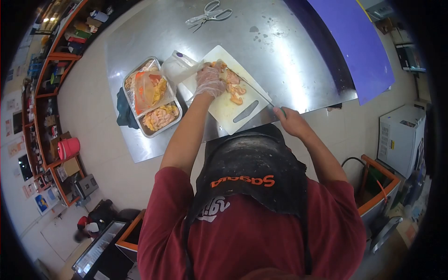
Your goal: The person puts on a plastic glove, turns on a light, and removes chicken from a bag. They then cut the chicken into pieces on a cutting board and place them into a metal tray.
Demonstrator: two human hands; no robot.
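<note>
My left hand (210, 81), in a clear plastic glove, is curled over raw chicken (232, 77) on the white cutting board (227, 115). With my right hand (291, 122), bare, I grip the handle of a long knife (256, 91). The knife's blade slants across the board, its far end beside the chicken near my left fingers. Cut strips of chicken (236, 95) lie on the board below the blade. My left fingertips are partly hidden by the glove and the meat.
Left of the board, a metal tray (152, 136) holds raw chicken pieces (161, 117) and a plastic bag (150, 91) with more inside. Another clear bag (177, 65) touches the board. Scissors (210, 15) lie at the far side of the steel table (280, 51). A dark cloth (125, 112) sits beside the tray.
</note>
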